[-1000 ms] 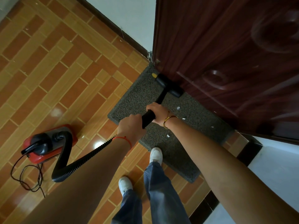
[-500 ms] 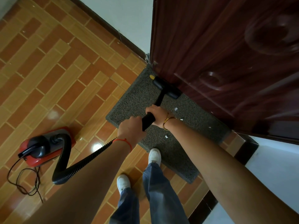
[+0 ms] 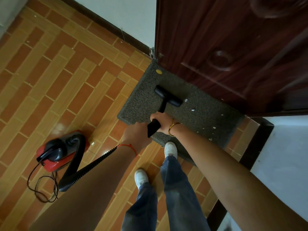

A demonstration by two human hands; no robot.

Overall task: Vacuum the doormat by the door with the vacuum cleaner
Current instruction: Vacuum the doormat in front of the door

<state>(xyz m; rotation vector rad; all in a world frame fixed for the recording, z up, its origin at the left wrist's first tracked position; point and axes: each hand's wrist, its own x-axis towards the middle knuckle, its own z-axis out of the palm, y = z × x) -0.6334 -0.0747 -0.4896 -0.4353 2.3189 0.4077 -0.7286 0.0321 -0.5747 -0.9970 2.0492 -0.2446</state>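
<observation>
A dark grey speckled doormat [image 3: 205,117] lies on the tiled floor against the dark red door [image 3: 233,47]. The black vacuum floor head [image 3: 168,95] rests on the mat's left half, a little away from the door. Its black wand [image 3: 154,125] runs back to my hands. My right hand [image 3: 162,121] grips the wand higher up; my left hand [image 3: 135,134] holds it just behind. A yellow scrap [image 3: 158,71] lies at the mat's far corner, and several white scraps [image 3: 193,110] dot the mat's right part.
The red and black vacuum body [image 3: 57,150] stands on the floor at left, its ribbed hose [image 3: 93,165] looping to the wand and its cord [image 3: 41,189] coiled beside it. My white shoes [image 3: 170,149] stand at the mat's near edge. A white wall [image 3: 283,155] is at right.
The floor head has been pulled back from the door's foot toward me, uncovering the yellow scrap. Both hands came back with the wand.
</observation>
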